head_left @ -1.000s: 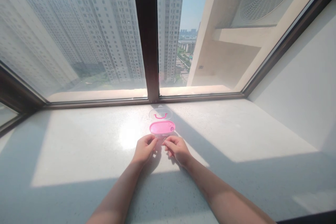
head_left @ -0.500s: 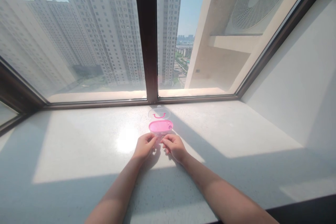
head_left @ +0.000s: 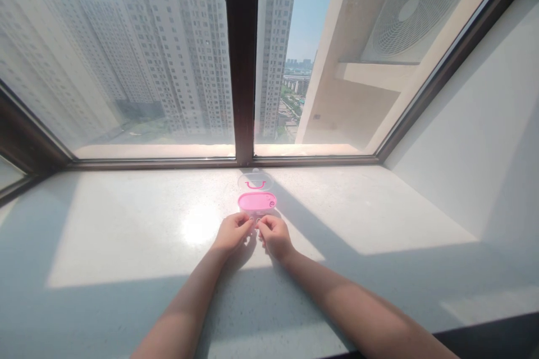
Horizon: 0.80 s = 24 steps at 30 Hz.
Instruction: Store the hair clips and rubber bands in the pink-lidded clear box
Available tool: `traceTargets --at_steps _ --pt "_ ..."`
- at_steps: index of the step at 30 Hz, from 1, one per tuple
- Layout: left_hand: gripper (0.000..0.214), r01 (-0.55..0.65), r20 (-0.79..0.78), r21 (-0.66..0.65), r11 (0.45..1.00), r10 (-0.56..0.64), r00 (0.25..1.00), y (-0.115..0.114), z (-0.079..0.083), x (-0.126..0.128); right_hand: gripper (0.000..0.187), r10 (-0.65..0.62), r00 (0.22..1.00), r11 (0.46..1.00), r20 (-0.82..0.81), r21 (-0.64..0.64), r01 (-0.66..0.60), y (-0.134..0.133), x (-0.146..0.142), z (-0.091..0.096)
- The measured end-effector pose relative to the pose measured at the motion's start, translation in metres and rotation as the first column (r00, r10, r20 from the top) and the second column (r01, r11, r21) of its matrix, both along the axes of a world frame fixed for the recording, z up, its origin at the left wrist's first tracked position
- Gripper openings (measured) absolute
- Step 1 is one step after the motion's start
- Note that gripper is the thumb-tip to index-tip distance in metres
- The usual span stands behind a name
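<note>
A small pink oval box lies open on the white windowsill, its clear lid with a pink curved mark folded back toward the window. Just in front of the box, my left hand and my right hand meet fingertip to fingertip. Both are closed in a pinch on something tiny between them that I cannot make out.
A dark window frame with a central post runs along the far edge of the sill. A white wall closes the right side. Outside stand tall buildings and an air-conditioner fan.
My hands have drawn closer together until the fingertips meet. The view has shifted slightly; the box has not moved.
</note>
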<state>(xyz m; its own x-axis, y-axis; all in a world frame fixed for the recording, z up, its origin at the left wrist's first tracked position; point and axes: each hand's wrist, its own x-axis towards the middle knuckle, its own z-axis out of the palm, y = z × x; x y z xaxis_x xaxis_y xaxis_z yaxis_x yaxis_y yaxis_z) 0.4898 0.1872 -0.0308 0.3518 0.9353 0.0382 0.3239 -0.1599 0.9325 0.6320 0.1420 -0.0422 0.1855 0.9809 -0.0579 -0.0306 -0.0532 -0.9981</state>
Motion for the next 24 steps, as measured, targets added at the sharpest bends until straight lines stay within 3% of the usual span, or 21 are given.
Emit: traceTargets --at_steps 10,17,24 --pt "0.023 -0.041 -0.067 0.117 0.992 0.049 0.997 -0.007 0.003 0.005 0.019 -0.010 1.000 1.000 0.017 0.021 0.010 -0.002 -0.001 -0.003" --pt "0.023 -0.038 0.009 0.032 0.999 0.038 0.999 -0.008 0.010 0.001 0.019 0.048 0.997 0.996 -0.059 -0.074 -0.052 -0.006 0.003 0.011" --pt "0.030 -0.018 0.083 -0.091 0.996 0.025 0.996 -0.006 0.011 -0.002 0.020 0.166 0.976 0.982 -0.144 -0.066 -0.177 -0.004 0.011 0.013"
